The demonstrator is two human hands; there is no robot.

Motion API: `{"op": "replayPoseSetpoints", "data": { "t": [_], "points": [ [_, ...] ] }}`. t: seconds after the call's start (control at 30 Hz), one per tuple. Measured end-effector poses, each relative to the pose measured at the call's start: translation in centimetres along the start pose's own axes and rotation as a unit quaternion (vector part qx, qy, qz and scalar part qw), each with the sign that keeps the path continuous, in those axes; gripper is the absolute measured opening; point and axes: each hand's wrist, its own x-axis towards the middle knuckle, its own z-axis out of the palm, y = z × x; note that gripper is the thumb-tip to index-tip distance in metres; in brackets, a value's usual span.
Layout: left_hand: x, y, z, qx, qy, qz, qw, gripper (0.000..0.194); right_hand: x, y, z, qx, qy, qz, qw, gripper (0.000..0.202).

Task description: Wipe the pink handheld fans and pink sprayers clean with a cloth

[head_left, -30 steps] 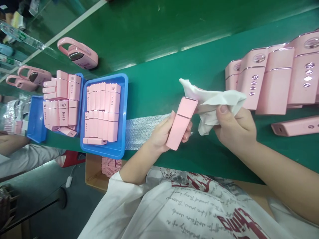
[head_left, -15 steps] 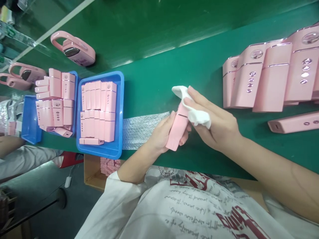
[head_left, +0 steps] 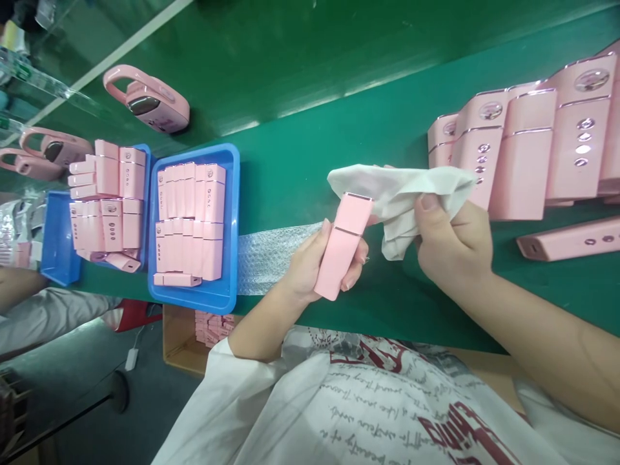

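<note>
My left hand (head_left: 310, 261) is wrapped round a pink handheld device (head_left: 343, 248), a slim box shape with silver trim lines, held tilted above the green table. Pinched in my right hand (head_left: 453, 242) is a white cloth (head_left: 402, 194), spread out sideways. Its left part lies behind the top end of the device; whether the two touch I cannot tell. Left of my left hand, a strip of bubble wrap (head_left: 271, 255) lies flat on the table. More pink devices (head_left: 526, 155) stand in a row to the right, and a single one (head_left: 569, 239) lies in front of them.
A blue tray (head_left: 235, 226) holds rows of pink devices. Beyond it are another filled tray and a smaller blue tray (head_left: 61, 274). Pink handled devices (head_left: 155, 106) stand at the back left. A cardboard box (head_left: 179, 352) sits below the table edge. Another person's arm (head_left: 43, 316) shows at far left.
My right hand has moved right, drawing the white cloth from its bunched state round the device's top into a wide spread. The device's upper end is now uncovered at the front.
</note>
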Motion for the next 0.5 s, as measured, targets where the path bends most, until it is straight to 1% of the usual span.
{"op": "replayPoseSetpoints", "data": {
  "t": [0.07,0.1,0.13,0.2,0.23,0.27,0.3,0.33,0.37,0.4,0.47,0.5],
  "points": [
    [0.0,-0.2,-0.1,0.005,-0.003,0.006,1.000,0.040,0.0,0.0,-0.1,-0.051,-0.034,-0.044,0.997,0.033],
    [0.0,-0.4,-0.2,0.013,0.000,0.010,1.000,0.042,0.1,0.0,-0.1,-0.076,-0.057,-0.088,0.992,0.035],
    [0.0,-0.6,-0.4,0.024,0.003,0.013,1.000,0.045,0.2,0.1,0.0,-0.098,-0.079,-0.148,0.981,0.036],
    [-0.1,-1.1,-0.8,0.045,0.005,0.015,0.999,0.054,0.3,0.4,0.2,-0.143,-0.125,-0.263,0.946,0.039],
    [-0.1,-1.3,-1.0,0.052,0.003,0.016,0.999,0.056,0.3,0.6,0.4,-0.161,-0.150,-0.299,0.929,0.040],
    [-0.1,-1.4,-1.2,0.053,0.000,0.018,0.998,0.056,0.3,0.7,0.6,-0.173,-0.174,-0.317,0.916,0.040],
    [-0.1,-1.5,-1.3,0.050,-0.003,0.020,0.999,0.053,0.2,0.8,0.8,-0.175,-0.194,-0.318,0.911,0.039],
    [-0.1,-1.4,-1.3,0.043,-0.006,0.024,0.999,0.050,0.1,0.9,0.9,-0.164,-0.206,-0.306,0.915,0.039],
    [-0.1,-1.2,-1.3,0.031,-0.008,0.028,0.999,0.047,0.0,0.9,0.9,-0.141,-0.203,-0.282,0.927,0.039],
    [0.0,-0.9,-1.1,0.014,-0.004,0.031,0.999,0.045,0.0,0.8,1.0,-0.112,-0.184,-0.239,0.947,0.039],
    [0.2,-0.2,-0.7,-0.023,0.017,0.035,0.999,0.045,-0.1,0.6,0.8,-0.040,-0.110,-0.102,0.988,0.038],
    [0.2,0.1,-0.5,-0.037,0.033,0.033,0.998,0.047,-0.1,0.5,0.7,-0.004,-0.070,-0.034,0.997,0.038]
  ]
}}
